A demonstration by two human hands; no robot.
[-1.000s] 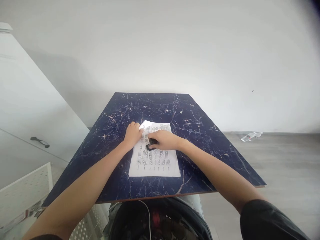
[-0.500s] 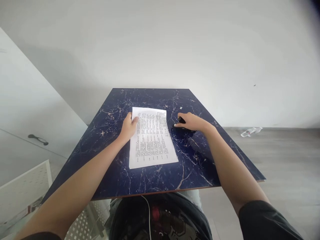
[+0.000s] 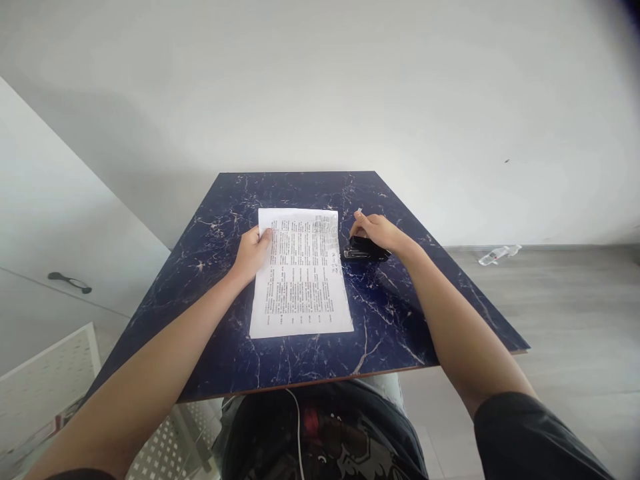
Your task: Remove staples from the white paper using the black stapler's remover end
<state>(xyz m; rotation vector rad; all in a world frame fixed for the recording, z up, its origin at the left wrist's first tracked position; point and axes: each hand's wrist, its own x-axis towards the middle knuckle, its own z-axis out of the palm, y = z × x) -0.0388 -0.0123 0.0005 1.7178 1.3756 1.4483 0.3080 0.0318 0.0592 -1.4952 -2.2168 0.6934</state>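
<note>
My left hand (image 3: 253, 252) grips the far left edge of some printed paper sheets (image 3: 300, 273), thumb on top and fingers underneath. The sheets lie turned sideways, with handwriting near their right edge. Close to that edge sits a black stapler (image 3: 367, 249), its metal nose facing the paper. My right hand (image 3: 379, 230) is just over the stapler's far side, fingers apart and partly bent. Its index fingertip reaches a small pale piece (image 3: 359, 210) on the table; whether they touch is unclear. Part of the stapler is hidden by the hand.
The dark blue marble-patterned table (image 3: 295, 190) stands against a white wall (image 3: 320, 87). On the floor to the right lies a clear plastic item (image 3: 499, 254). At left are a white cabinet with a dark handle (image 3: 70, 282) and a perforated white rack (image 3: 50, 360).
My right hand has come off the stapler's top and moved toward the small pale piece, exposing more of the stapler. The sheets have turned slightly and lie flatter, still in my left hand.
</note>
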